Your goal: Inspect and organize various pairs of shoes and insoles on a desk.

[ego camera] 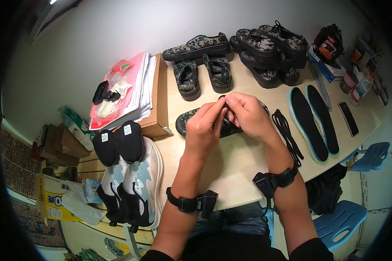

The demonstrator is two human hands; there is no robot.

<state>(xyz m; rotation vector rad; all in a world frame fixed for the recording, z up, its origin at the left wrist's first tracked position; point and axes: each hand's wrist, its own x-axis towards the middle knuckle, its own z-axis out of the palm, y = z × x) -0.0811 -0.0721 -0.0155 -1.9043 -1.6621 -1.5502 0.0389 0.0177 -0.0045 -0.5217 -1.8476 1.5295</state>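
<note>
My left hand (201, 125) and my right hand (250, 112) meet above the middle of the table, fingertips pinched together. A small dark strip (222, 97) shows at the fingertips; it may be part of a lace, but most of it is hidden by the fingers. Below them a camouflage shoe (185, 118) lies crosswise on the table, largely covered by my hands. To the right of my right hand is a bundle of black shoelaces (285, 135). A pair of black-topped insoles (308, 125) lies further right.
More camouflage shoes stand at the back (186, 78), some stacked (271, 53). Papers (140, 88) top a cardboard box (156, 107) at left, beside white-and-blue sneakers (145, 182). A phone (348, 119) and plastic bottle (362, 89) are at right. Blue chairs (341, 222) stand beyond the edge.
</note>
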